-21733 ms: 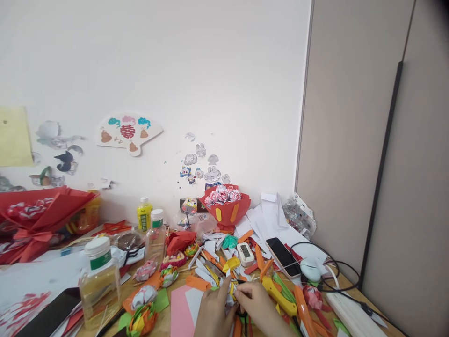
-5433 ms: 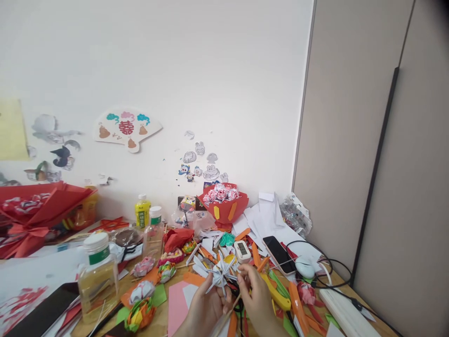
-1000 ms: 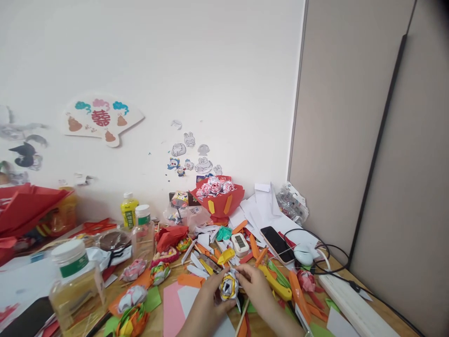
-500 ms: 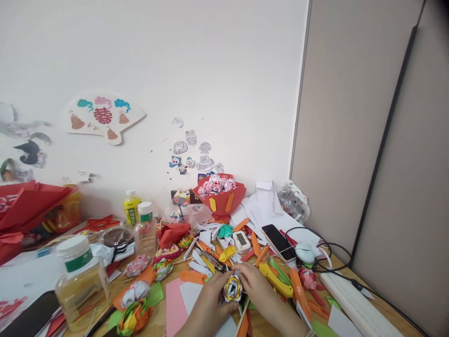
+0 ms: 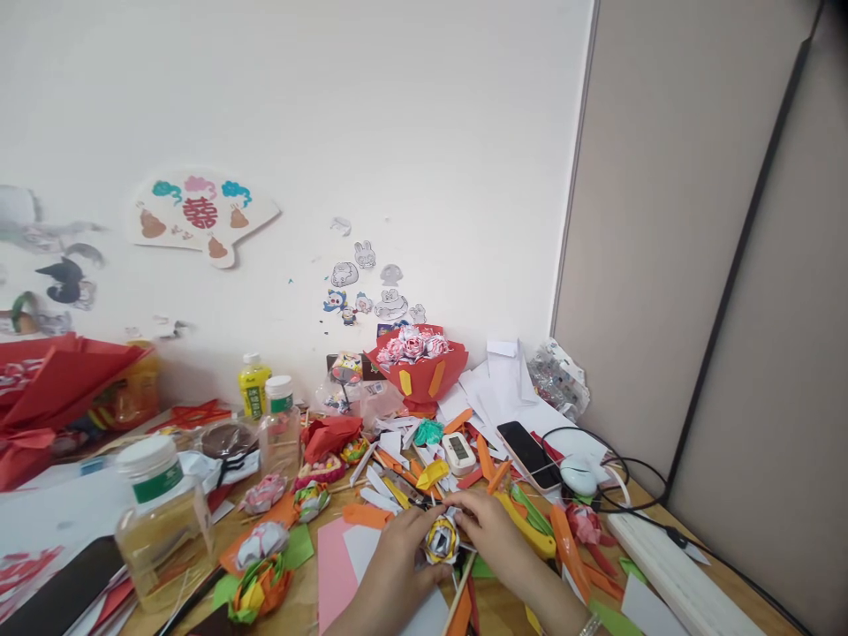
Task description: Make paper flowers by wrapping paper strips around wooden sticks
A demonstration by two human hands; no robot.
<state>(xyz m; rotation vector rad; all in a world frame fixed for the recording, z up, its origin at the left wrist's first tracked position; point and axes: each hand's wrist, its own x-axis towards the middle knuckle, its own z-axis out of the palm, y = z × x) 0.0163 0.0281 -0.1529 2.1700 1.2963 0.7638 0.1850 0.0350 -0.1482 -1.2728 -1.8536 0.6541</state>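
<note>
A folded paper flower (image 5: 442, 541) in yellow, white and grey sits between my two hands, low in the middle of the view. My left hand (image 5: 405, 555) curls round its left side, with the thumb under it and the fingers behind. At its upper right edge, the bent fingers of my right hand (image 5: 487, 528) pinch the paper; the exact fingertip contact is small and partly hidden. Beneath the flower lie white sheets and a pink sheet (image 5: 333, 565). Close to my right hand rests a yellow utility knife (image 5: 526, 523).
Finished paper flowers (image 5: 260, 590) and a clear jar (image 5: 162, 530) stand on the left. A red bouquet (image 5: 420, 375) stands by the wall. Paper strips, a white timer (image 5: 459, 452), a phone (image 5: 528, 452), a mouse (image 5: 579, 475) and a power strip (image 5: 676, 574) clutter the table.
The whole view has shifted slightly, so things appear a little farther right. My hands stay round the flower, with only a slight shift of the right fingers.
</note>
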